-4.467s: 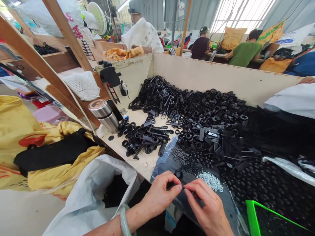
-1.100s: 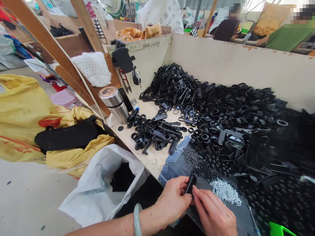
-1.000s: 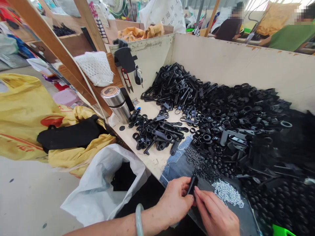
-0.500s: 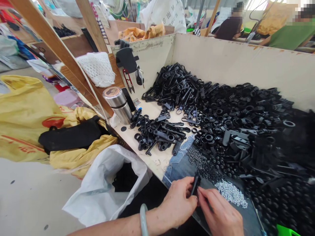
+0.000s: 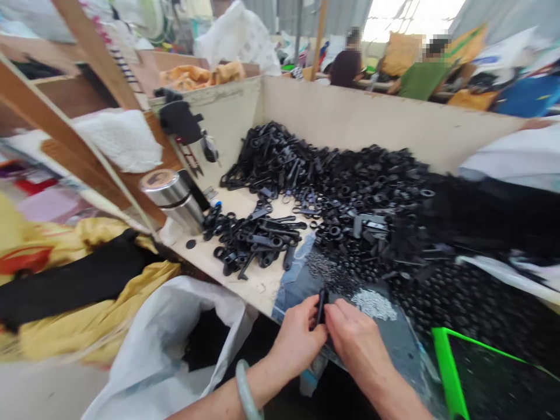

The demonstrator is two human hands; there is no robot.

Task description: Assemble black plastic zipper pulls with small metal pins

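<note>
My left hand [image 5: 301,338], with a pale green bangle on the wrist, grips a narrow black plastic part [image 5: 322,306] held upright near the table's front edge. The fingertips of my right hand [image 5: 356,335] are pinched together against the side of that part; anything small between them is hidden. Just beyond the right hand lies a pile of silver screws [image 5: 375,304] on a dark cloth [image 5: 297,286]. Tiny dark pieces [image 5: 330,271] are heaped behind it. Black lever-like parts [image 5: 262,239] lie loosely to the left.
Large heaps of black rings [image 5: 350,192] and levers [image 5: 280,151] fill the walled bench. A steel flask [image 5: 172,201] stands at the left edge. Below it hangs an open white sack [image 5: 175,315]. A green-rimmed tray [image 5: 446,361] sits at right. Two people work in the background.
The camera view has swung right and tilted up, bringing in more of the green-rimmed tray. Both hands stay together at the black part.
</note>
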